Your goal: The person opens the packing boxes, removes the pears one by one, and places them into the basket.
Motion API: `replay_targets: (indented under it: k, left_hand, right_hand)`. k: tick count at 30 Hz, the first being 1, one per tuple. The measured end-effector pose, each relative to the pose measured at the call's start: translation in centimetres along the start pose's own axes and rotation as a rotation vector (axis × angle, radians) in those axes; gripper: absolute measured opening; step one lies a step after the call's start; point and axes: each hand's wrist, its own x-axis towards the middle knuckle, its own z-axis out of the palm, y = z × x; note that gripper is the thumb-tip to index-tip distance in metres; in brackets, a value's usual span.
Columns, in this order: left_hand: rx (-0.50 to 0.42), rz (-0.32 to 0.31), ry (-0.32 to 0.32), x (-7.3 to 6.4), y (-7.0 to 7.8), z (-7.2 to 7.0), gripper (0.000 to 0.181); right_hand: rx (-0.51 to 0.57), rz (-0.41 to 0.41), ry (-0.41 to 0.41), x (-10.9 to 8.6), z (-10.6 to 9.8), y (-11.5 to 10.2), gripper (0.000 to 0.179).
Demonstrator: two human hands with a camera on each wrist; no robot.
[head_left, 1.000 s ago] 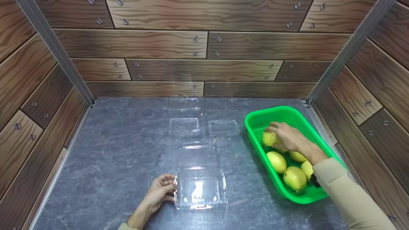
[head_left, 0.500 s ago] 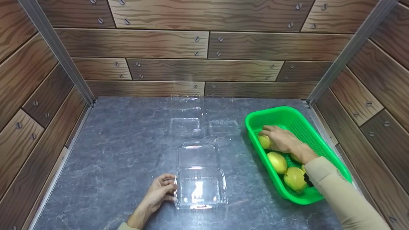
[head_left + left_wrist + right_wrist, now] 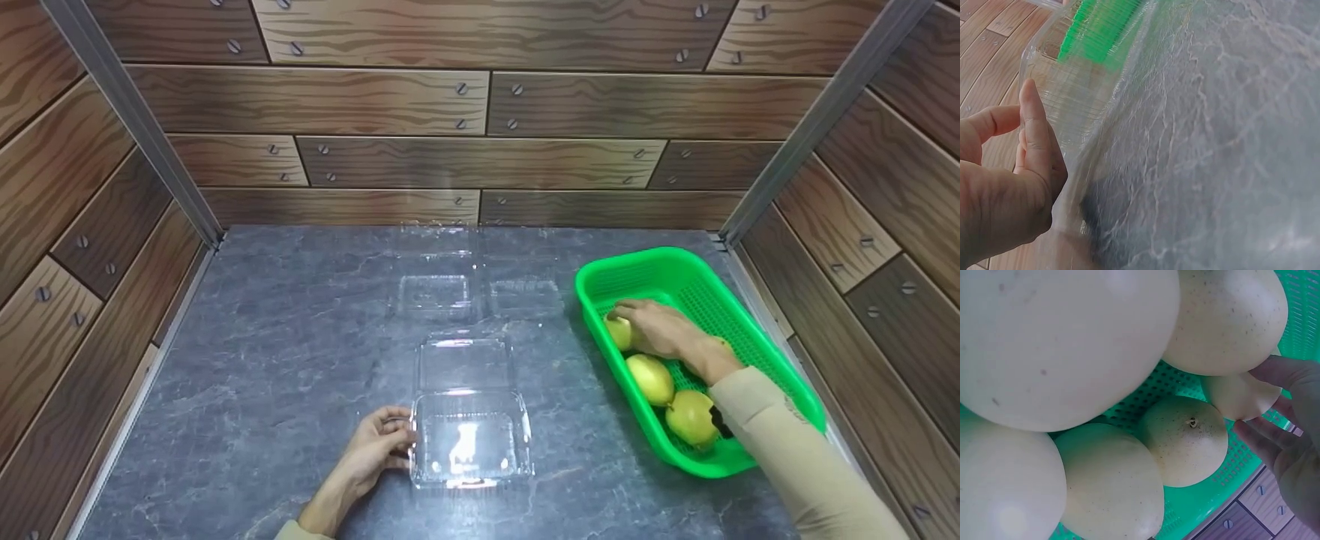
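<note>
In the head view, my right hand [image 3: 664,330] reaches into a green plastic basket [image 3: 780,367], its fingers around a yellow pear [image 3: 619,332] by the left wall. The right wrist view shows thumb and fingertips on a speckled pear [image 3: 1241,396] among others. Two more pears, a middle one [image 3: 650,380] and a front one [image 3: 691,420], lie beside my forearm, which hides part of the basket. My left hand [image 3: 375,450] pinches the left rim of an open clear plastic clamshell box [image 3: 469,442]. In the left wrist view, thumb and fingers [image 3: 1033,124] meet at that rim.
Behind the held box stand more clear clamshells, one at left [image 3: 435,292] and one at right [image 3: 523,294], their lids raised toward the back wall. The grey marbled table [image 3: 285,337] is enclosed by wood-patterned walls [image 3: 390,161] on three sides.
My right hand has moved a little left with the pear, bringing it against the basket's left wall. The left hand and the clamshell have stayed in place.
</note>
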Motion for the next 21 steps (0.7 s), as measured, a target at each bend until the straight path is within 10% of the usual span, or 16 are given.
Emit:
replay_targets:
  k: [21]
  left_hand:
    - [0.046, -0.033, 0.059, -0.3, 0.5, -0.3, 0.048]
  right_hand:
    - [0.032, 0.109, 0.068, -2.5, -2.4, -2.7, 0.062]
